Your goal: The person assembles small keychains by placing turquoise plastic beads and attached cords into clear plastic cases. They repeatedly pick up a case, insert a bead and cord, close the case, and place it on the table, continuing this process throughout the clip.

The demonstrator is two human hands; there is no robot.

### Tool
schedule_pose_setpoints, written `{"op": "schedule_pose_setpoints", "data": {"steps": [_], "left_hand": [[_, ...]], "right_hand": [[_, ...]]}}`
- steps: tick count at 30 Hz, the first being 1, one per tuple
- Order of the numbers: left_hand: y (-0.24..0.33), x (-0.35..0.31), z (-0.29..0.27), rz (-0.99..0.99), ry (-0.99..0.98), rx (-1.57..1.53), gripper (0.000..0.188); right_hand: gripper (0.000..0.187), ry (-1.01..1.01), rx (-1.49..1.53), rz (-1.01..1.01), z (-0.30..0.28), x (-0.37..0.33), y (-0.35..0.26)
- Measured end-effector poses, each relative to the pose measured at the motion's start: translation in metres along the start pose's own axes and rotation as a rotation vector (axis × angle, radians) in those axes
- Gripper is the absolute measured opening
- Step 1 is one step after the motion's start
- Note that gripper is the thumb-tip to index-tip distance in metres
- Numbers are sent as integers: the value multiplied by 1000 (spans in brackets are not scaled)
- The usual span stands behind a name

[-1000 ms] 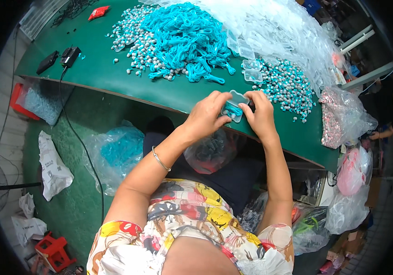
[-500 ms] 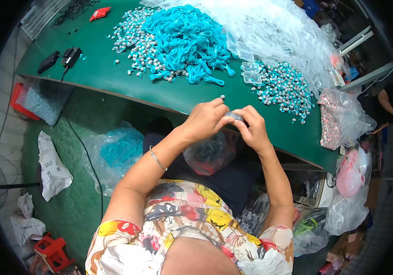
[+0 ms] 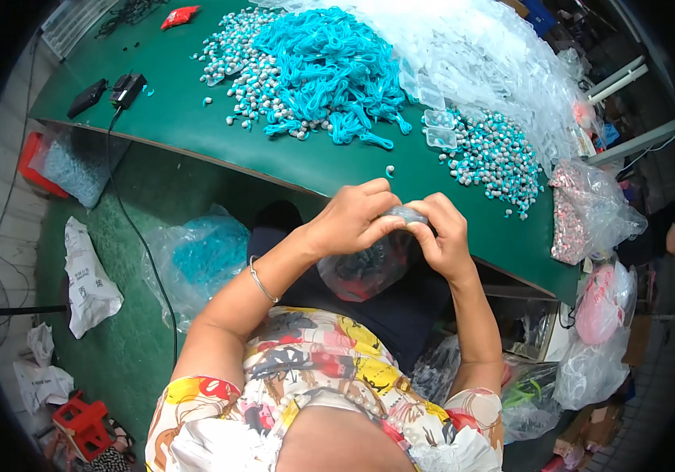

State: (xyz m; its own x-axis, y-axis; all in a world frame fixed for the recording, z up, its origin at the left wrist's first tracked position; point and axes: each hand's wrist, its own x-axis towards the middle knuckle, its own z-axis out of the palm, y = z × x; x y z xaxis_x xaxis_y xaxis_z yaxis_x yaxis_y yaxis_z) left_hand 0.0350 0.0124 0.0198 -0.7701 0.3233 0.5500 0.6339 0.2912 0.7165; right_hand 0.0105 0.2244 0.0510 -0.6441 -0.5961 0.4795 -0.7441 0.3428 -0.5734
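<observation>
Above my lap, at the table's near edge, my left hand [image 3: 358, 217] and my right hand [image 3: 441, 234] pinch a small clear plastic box [image 3: 406, 213] from both sides. My fingers hide most of it, and its contents cannot be made out. A lone grey-and-teal piece [image 3: 390, 171] lies on the green table [image 3: 274, 169] just beyond my left fingers. To the right is a heap of such pieces [image 3: 498, 161], with small clear boxes [image 3: 440, 138] at its left edge. Below my hands a clear plastic bag [image 3: 365, 271] with dark contents sits at my lap.
Looped teal cords [image 3: 329, 71] are piled at the far middle, beside more grey-and-teal pieces [image 3: 255, 94]. Clear plastic boxes [image 3: 479, 59] cover the far right. A bag of pink pieces [image 3: 577, 208] stands at the right edge. A black cable [image 3: 134, 228] hangs over the left edge.
Both hands have shifted slightly down and to the right with the box between them. The view has also moved a little. My grip stays on both sides of the box.
</observation>
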Motion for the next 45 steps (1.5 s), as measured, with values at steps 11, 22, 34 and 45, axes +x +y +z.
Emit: {"op": "schedule_pose_setpoints", "data": {"steps": [11,22,34,45], "left_hand": [[17,-8,-14,84,-46,-50,30],[30,-9,-11,204,96,-37,35],[34,-19,-16,148,-80,-81,43],[41,-24,-10,163,-94,-92,35]], "right_hand": [[22,-86,69,-47,-8,-3,-27],[31,17,154,22,-6,-13,-40],[35,-29,155,10,-4,-23,-46],[35,26,158,-12,0,-29,-50]]}}
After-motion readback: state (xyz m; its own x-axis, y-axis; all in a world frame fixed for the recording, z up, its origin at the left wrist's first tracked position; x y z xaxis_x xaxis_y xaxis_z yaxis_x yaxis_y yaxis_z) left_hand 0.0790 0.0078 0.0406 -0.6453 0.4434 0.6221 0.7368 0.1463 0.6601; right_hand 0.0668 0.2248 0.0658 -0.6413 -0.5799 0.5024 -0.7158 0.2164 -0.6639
